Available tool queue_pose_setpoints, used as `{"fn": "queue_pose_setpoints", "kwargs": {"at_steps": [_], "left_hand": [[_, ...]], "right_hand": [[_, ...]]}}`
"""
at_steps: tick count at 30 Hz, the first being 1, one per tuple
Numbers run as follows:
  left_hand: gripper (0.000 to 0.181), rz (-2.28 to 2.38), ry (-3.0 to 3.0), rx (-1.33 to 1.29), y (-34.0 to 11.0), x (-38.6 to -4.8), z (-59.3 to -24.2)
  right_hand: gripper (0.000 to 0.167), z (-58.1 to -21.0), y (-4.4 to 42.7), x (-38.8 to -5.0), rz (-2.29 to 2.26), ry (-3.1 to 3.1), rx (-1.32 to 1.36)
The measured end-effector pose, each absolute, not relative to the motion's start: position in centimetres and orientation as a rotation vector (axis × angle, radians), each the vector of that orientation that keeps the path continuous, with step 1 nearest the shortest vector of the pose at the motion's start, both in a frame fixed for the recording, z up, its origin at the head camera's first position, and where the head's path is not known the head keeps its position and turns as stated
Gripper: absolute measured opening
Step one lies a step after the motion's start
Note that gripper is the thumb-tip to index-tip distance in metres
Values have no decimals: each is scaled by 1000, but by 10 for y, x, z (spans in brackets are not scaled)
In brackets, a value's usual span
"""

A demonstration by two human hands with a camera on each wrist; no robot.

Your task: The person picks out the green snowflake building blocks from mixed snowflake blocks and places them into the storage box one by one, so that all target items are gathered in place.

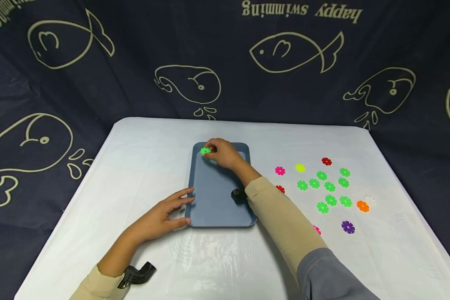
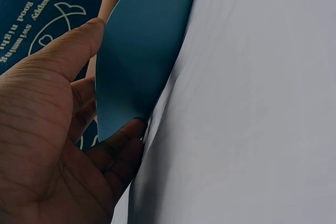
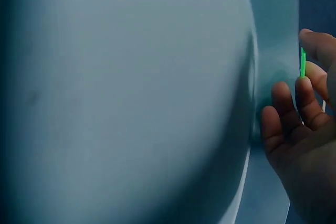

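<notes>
A blue-grey tray (image 1: 210,200) lies on the white table. Above its far left corner, my right hand (image 1: 225,154) pinches a green notched plastic disc (image 1: 205,151) between thumb and fingers. The right wrist view catches that green disc (image 3: 303,62) edge-on at the fingertips of the right hand (image 3: 310,124). My left hand (image 1: 159,218) touches the tray's left edge near its front corner, fingers spread and fairly straight. From the left wrist, the thumb and fingertips of the left hand (image 2: 68,124) meet the side of the tray (image 2: 142,40).
Right of the tray lie several loose green discs (image 1: 329,186), with a yellow disc (image 1: 300,168), an orange disc (image 1: 363,206), a purple disc (image 1: 348,227) and a white disc (image 1: 369,201). Red and pink ones are there too, some partly behind my right sleeve (image 1: 285,221). A dark fish-print cloth (image 1: 232,96) hangs behind the table.
</notes>
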State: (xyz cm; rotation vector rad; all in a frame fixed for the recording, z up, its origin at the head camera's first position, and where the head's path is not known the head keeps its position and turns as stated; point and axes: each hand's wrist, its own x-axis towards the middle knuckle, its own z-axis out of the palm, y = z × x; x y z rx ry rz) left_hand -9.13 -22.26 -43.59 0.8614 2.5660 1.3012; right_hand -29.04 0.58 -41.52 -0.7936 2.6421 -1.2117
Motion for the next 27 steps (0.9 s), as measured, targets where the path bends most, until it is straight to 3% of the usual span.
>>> {"fn": "queue_pose_setpoints", "kwargs": {"at_steps": [27], "left_hand": [[62,1314,2542,852,-223,-92,-435]], "right_hand": [[28,-432,1,-290,-897,2718,-951]]}}
